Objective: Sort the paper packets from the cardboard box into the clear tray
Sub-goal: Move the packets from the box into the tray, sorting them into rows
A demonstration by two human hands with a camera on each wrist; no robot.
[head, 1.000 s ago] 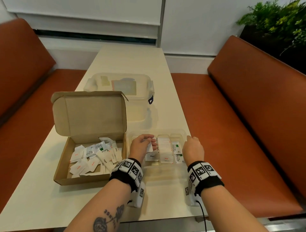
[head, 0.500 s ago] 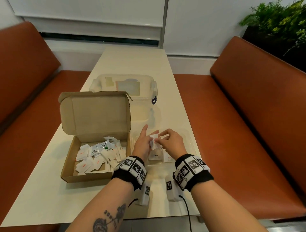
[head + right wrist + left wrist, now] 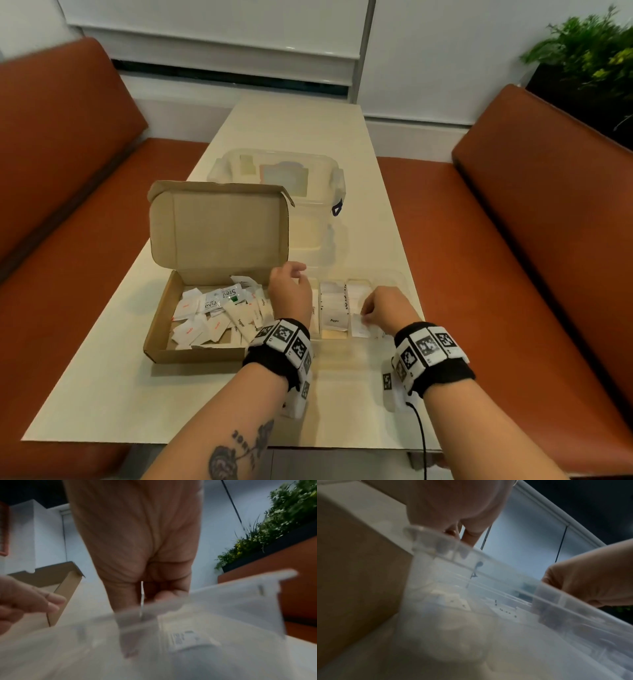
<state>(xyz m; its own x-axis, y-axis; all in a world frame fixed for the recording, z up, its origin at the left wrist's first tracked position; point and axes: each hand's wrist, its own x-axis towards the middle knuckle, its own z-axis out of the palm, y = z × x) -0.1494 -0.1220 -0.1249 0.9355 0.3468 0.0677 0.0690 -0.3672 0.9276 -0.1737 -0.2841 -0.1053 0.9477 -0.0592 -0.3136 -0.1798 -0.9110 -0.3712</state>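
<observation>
Head view first: my right hand [image 3: 385, 310] pinches a white paper packet [image 3: 361, 323] by its upper edge, fingers curled round it, low over the clear tray [image 3: 399, 275]. The packet hangs edge-on in the right wrist view [image 3: 141, 596], its lower end dipping below the tray's rim [image 3: 240, 588]. Directly beneath that grip lies one of the tray's long compartments, already lined with white packets; one compartment further left of the grip, a packet marked "Pepper" [image 3: 334, 313] lies flat.

My left hand [image 3: 290, 291] hovers left of the pinch, over the tray's left end, just beside the wall of the cardboard box [image 3: 161, 329]. Its fingers hang loosely curled and I see nothing held in them; the left wrist view [image 3: 453, 507] shows the same relaxed fingers above the tray's corner.

Further left of both hands, the box sits with its lid standing upright and a loose heap of packets [image 3: 219, 315] inside, some printed "Sugar", one "Stevia". Beyond the hands, a lidded clear container [image 3: 329, 219] stands on the table [image 3: 102, 394].
</observation>
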